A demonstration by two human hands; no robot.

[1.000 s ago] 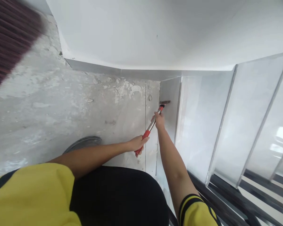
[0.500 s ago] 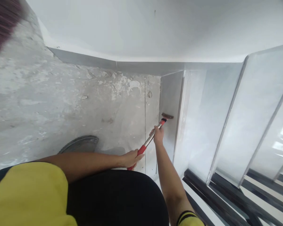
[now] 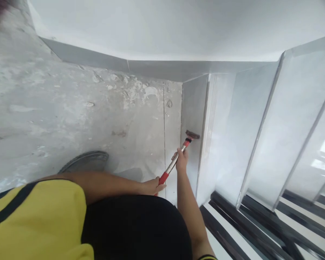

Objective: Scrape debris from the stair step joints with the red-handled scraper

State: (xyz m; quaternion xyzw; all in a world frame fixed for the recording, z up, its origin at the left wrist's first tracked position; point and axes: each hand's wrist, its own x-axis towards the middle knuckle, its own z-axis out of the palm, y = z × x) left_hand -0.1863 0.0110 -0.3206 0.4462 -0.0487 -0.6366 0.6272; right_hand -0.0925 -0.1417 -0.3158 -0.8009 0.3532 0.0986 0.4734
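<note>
I've got both hands on the scraper (image 3: 178,153), a long pole tool w/ red grips and a metal shaft. My left hand (image 3: 151,187) is wrapped tight round the near red grip; my right hand (image 3: 182,161) is clamped on the bare shaft further out. The blade end (image 3: 192,134) sits flat against the grey stair riser (image 3: 192,108), just right of the rough concrete floor (image 3: 70,108). The pole looks stiff and fairly light, prob. rigid enough to push hard w/o flex. The metal part may be slick, so the red grips are the safer hold. There's a round grey lid (image 3: 83,162) near my left arm and glass panels (image 3: 260,126) to the right.
</note>
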